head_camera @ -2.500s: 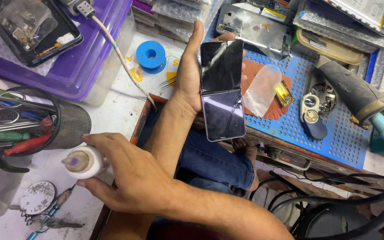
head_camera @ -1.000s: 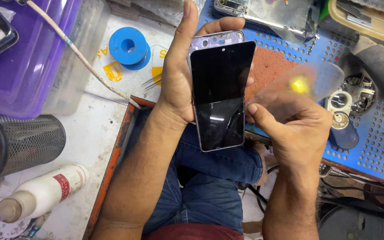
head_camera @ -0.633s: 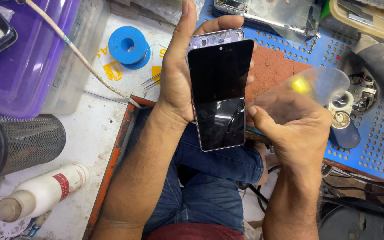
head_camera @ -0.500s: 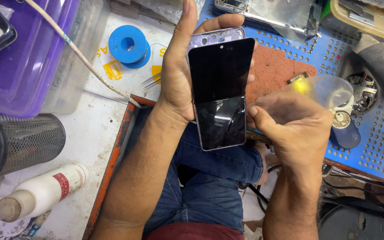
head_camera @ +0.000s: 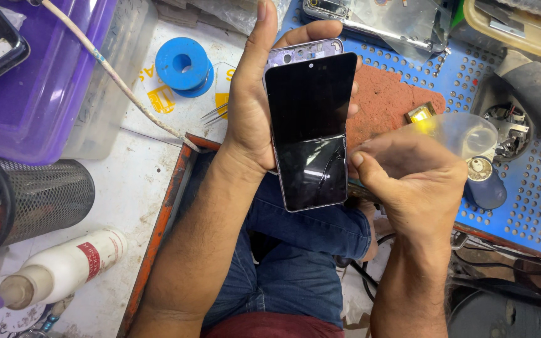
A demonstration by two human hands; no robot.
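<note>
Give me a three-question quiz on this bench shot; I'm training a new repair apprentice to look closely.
1. True or false: the phone has cracks in the lower part of its screen.
2. Which hand grips the phone from behind? A) left hand B) right hand
3. What does the right hand pinch beside the phone?

Key: 1 true. 2 A. 3 A clear plastic pick, held at the phone's right edge.

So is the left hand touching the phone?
Touching. The head view shows the left hand wrapped around the phone, thumb along its left edge, fingertips curled over the right edge.
</note>
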